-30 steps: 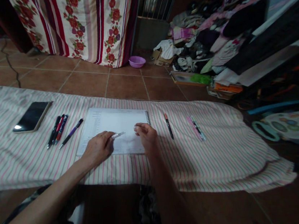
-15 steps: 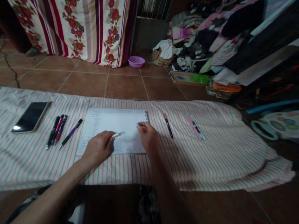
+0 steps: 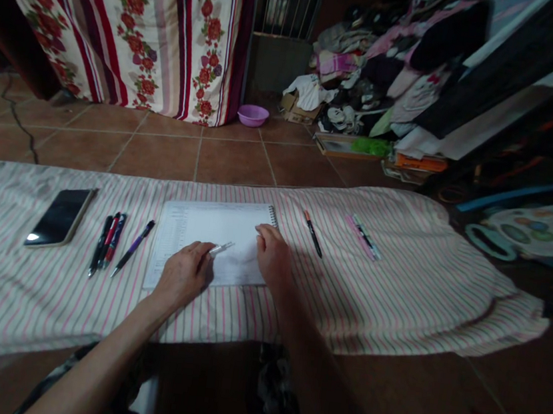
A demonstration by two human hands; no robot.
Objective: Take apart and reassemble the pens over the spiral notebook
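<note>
My left hand (image 3: 183, 275) is closed around a clear, slim pen (image 3: 221, 249), whose see-through end points right over the page. Below it lies an open spiral notebook (image 3: 214, 219) with writing along its left and top edges. Over the notebook's right side, my right hand (image 3: 272, 252) has its fingers curled together; anything inside them is hidden. A black pen with an orange end (image 3: 313, 234) rests just right of that hand. Left of the notebook is a purple and black pen (image 3: 133, 248), beside a cluster of several black, red and dark patterned pens (image 3: 109, 240).
A striped cloth (image 3: 398, 282) covers the low table. A phone (image 3: 60, 217) lies at the left, while pink and pale green pens (image 3: 363, 236) lie at the right. Beyond, a purple basin (image 3: 253, 115) sits on the tiled floor near piled clothes (image 3: 369, 64).
The small pale piece that showed at my right fingertips is out of sight now, and those fingers have curled in more. My left hand holds the clear pen almost unmoved.
</note>
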